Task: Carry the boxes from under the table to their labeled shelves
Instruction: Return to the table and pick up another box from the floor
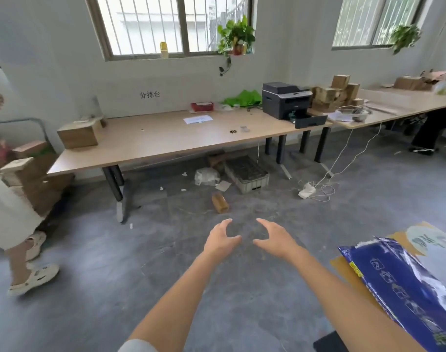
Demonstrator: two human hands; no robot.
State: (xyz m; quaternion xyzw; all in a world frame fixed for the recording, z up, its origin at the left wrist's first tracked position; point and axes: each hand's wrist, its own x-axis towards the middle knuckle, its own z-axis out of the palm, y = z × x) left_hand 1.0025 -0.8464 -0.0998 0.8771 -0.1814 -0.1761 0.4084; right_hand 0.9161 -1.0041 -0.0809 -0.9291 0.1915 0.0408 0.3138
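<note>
A small brown cardboard box [220,202] lies on the grey floor just in front of the long wooden table [150,146]. Under the table sit another brown box [216,160] and a grey plastic crate [247,174]. My left hand [220,239] and my right hand [272,236] are stretched out in front of me, side by side above the floor, short of the small box. Both hands hold nothing, with fingers curved and spread. No shelves are in view.
A cardboard box [79,134] and a printer [286,100] stand on the table. A person [11,214] stands at the left beside stacked boxes [31,171]. A power strip with cables [309,190] lies on the floor at the right. A blue package [399,283] is near my right arm.
</note>
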